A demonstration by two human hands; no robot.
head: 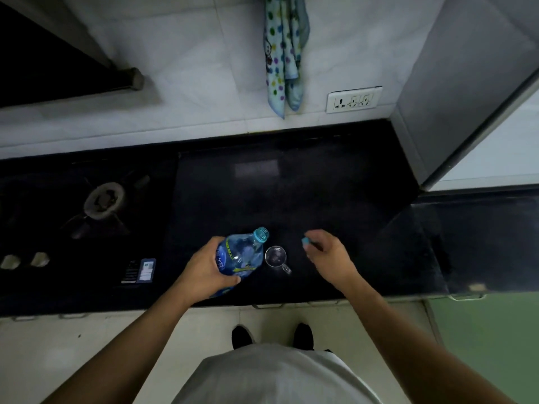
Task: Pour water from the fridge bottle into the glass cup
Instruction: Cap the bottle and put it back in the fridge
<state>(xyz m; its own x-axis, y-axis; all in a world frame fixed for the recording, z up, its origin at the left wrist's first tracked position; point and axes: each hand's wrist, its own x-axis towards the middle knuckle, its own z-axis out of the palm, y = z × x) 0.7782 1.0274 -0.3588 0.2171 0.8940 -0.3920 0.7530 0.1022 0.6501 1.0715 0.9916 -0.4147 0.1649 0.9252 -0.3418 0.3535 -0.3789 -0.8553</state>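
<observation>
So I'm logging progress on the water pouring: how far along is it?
Done: the bottle is out on the counter and its mouth is open; the cap sits in the right hand. In hand: the left hand grips the bottle, tilted with its mouth near the cup. Left: the pour itself; the cup looks empty.

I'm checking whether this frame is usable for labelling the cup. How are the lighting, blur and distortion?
Head view: dim overall, and the black counter swallows the clear glass cup, whose rim and handle barely show. The right hand and the blue cap it pinches are slightly motion-blurred. The bottle in the left hand is sharper. Wide-angle bending curves the counter edge.
</observation>
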